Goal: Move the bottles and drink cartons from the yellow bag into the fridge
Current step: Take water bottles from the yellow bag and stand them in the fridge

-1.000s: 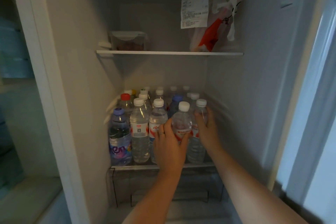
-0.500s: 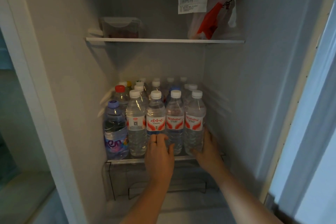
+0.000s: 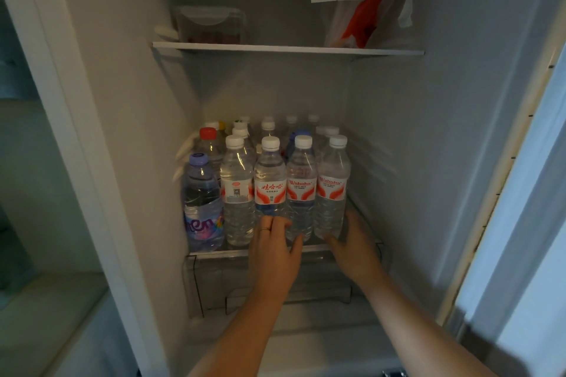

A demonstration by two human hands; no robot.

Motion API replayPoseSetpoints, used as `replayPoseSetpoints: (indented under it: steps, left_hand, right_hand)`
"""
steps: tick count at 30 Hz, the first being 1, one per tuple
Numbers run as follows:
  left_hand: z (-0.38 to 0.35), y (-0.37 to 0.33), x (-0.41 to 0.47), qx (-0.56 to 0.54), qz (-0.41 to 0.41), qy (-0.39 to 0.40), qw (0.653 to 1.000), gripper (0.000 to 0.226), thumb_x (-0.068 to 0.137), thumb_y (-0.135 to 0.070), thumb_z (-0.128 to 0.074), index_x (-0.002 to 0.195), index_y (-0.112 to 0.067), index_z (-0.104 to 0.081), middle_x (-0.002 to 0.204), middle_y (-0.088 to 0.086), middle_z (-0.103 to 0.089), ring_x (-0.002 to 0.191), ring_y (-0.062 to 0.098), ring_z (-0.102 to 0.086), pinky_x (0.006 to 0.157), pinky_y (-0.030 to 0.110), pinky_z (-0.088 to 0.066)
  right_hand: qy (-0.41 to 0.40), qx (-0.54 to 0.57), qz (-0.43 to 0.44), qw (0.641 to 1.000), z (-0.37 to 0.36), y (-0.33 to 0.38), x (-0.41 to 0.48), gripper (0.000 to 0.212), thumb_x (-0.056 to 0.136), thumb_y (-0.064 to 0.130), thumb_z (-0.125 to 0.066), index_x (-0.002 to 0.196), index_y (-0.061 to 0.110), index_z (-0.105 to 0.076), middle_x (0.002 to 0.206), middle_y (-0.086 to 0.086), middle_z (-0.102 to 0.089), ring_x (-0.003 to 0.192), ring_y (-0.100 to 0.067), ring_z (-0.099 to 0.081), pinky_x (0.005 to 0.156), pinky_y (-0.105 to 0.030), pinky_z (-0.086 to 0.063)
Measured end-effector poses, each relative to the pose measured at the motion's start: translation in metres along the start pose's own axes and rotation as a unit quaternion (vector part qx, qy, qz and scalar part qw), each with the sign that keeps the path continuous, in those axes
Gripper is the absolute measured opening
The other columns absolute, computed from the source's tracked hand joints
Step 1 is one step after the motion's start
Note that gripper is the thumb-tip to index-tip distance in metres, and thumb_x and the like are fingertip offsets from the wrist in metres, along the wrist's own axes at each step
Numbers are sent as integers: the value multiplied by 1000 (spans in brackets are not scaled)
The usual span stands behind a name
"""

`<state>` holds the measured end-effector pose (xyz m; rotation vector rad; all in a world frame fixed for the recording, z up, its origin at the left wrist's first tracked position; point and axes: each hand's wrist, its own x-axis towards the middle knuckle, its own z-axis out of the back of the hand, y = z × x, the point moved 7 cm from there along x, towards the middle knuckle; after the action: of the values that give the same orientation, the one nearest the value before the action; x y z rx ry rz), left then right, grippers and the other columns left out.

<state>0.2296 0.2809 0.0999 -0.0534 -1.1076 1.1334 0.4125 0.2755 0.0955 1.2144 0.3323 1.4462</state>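
Inside the fridge (image 3: 413,131), water bottles (image 3: 301,190) stand packed along the shelf's (image 3: 220,251) front edge. The left hand (image 3: 274,254) cups the base of a middle bottle; the right hand (image 3: 355,249) lies spread against the bottle (image 3: 332,190) at the shelf's right end.
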Motion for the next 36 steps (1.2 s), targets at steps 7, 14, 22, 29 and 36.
replayPoseSetpoints:
  steps: [7,14,22,29,36]
  left_hand:
    - [24,23,-61,118,-51,74,989,58,91,-60,-42,138,-28,-50,152,-2,-40,144,25,-30,114,47,-26]
    - [31,72,-139,196,18,266,944,79,86,-76,0,156,-38,2,162,-8,24,148,21,26,119,52,10]
    - [67,100,-219,224,60,332,914,77,90,-77,-3,153,-37,17,157,-5,35,143,27,38,115,52,19]
    - [95,93,-276,258,114,340,897,77,91,-79,-6,150,-39,24,156,-6,37,140,26,41,114,53,21]
    - [123,63,-346,287,236,318,873,79,84,-82,4,149,-42,26,157,-8,35,142,26,38,116,54,18]
  right_hand:
    - [11,-246,-37,969,-18,7,-59,72,96,44,-47,157,24,-15,165,-4,-5,152,-28,-2,120,-49,-4]
    - [124,-370,-92,916,-56,-3,-132,73,99,57,-30,156,32,9,158,8,31,151,-22,17,119,-53,5]
    - [229,-386,-121,885,-79,-12,-205,75,98,63,-24,155,31,13,161,7,25,149,-22,22,119,-55,9]
    - [293,-366,-75,880,-89,-10,-261,75,94,67,-16,152,35,20,159,11,30,148,-19,26,117,-52,12]
    - [377,-331,-26,864,-78,-10,-316,71,99,62,-21,152,37,19,153,15,36,147,-18,27,118,-54,12]
